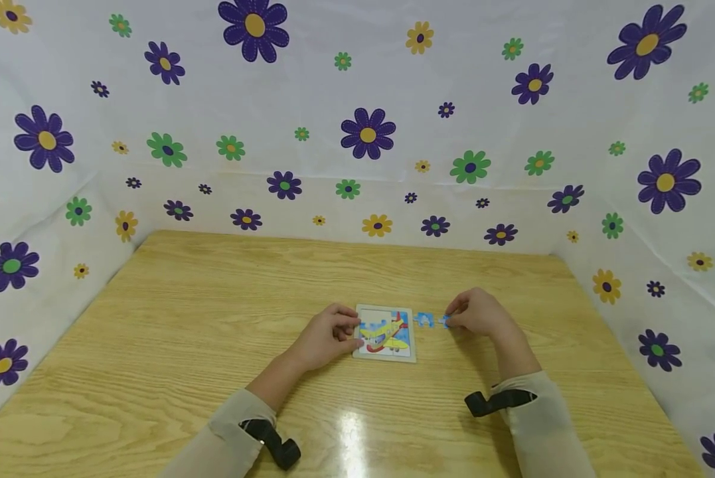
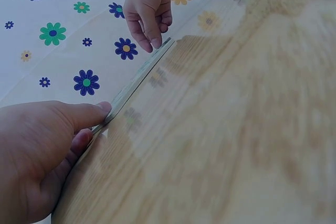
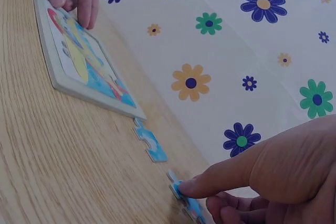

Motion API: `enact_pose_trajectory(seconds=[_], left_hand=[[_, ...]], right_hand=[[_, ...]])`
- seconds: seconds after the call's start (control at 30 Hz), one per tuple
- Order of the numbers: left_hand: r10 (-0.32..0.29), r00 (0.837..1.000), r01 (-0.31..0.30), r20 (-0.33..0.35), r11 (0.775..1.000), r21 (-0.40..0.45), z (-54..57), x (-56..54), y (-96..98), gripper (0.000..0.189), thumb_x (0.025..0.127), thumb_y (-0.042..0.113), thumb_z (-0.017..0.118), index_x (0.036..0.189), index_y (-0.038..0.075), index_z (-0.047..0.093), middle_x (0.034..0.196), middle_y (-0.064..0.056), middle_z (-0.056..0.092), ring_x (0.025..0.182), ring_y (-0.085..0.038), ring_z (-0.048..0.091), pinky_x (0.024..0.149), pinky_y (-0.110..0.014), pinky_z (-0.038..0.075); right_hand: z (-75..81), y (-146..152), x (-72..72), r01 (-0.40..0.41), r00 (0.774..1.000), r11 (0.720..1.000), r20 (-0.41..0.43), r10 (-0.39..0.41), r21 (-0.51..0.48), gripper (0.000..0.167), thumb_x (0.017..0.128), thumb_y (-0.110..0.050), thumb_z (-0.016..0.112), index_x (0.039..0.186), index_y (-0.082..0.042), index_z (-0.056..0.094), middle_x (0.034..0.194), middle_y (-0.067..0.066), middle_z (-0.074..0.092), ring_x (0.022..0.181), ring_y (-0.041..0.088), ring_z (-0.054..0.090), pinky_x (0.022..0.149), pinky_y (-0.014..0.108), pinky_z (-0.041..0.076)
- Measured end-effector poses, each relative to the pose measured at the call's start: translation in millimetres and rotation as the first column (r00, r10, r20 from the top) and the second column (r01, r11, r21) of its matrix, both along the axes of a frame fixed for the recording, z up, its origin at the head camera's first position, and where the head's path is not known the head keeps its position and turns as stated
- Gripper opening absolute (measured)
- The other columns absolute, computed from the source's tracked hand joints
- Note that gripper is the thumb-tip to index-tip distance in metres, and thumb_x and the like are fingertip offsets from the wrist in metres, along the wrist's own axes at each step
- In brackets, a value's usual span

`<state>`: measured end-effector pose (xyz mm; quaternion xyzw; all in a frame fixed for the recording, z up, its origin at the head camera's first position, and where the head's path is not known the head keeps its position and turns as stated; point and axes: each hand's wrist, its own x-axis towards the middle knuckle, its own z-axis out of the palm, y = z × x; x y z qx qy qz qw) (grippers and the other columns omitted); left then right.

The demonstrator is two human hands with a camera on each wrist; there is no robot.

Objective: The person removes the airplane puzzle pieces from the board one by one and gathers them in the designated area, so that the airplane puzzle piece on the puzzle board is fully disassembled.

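A square jigsaw puzzle tray [image 1: 384, 357] with a pale frame lies on the table, showing a yellow and red airplane on blue. Its upper left part shows a white, unfilled area. My left hand [image 1: 321, 337] grips the tray's left edge between thumb and fingers; the left wrist view shows the tray [image 2: 137, 81] edge-on. Just right of the tray lies a loose blue and white puzzle piece [image 3: 152, 144]. Beyond that, my right hand [image 1: 479, 313] pinches another blue puzzle piece [image 3: 177, 188], thumb on top. The fingers partly hide this piece, at table level.
The wooden table [image 1: 214, 299] carries the tray and pieces. A white cloth [image 1: 309, 86] with purple, green and yellow flowers stands along its back and both sides. Black straps with camera mounts [image 1: 282, 451] sit on both sleeved wrists.
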<state>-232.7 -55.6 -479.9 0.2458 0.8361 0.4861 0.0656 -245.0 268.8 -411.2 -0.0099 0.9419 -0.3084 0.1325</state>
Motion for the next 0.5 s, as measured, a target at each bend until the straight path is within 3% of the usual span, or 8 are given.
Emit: enact_pose_trajectory(seconds=[0.33, 0.5], left_hand=[[0.003, 1.0, -0.003, 0.007, 1.0, -0.002, 2.3, 1.2, 0.4, 0.035, 0.089, 0.012, 0.076, 0.121, 0.0, 0.069, 0.123, -0.006, 0.056, 0.087, -0.012, 0.056, 0.075, -0.021, 0.052], [0.001, 1.0, -0.001, 0.007, 1.0, 0.0, 4.0, 1.7, 0.5, 0.034, 0.089, 0.011, 0.076, 0.12, -0.001, 0.069, 0.124, -0.007, 0.056, 0.087, -0.012, 0.056, 0.075, -0.02, 0.052]], right_hand=[[1.4, -4, -0.5, -0.021, 1.0, 1.0, -0.011, 0.022, 0.005, 0.019, 0.087, -0.007, 0.073, 0.102, 0.003, 0.072, 0.09, 0.01, 0.069, 0.078, 0.018, 0.057, 0.067, 0.027, 0.048], [-1.1, -11, -2.9, -0.048, 0.999, 0.995, -0.016, 0.047, -0.091, 0.026, 0.086, -0.012, 0.077, 0.105, 0.003, 0.07, 0.087, 0.008, 0.066, 0.076, 0.017, 0.058, 0.068, 0.027, 0.05]])
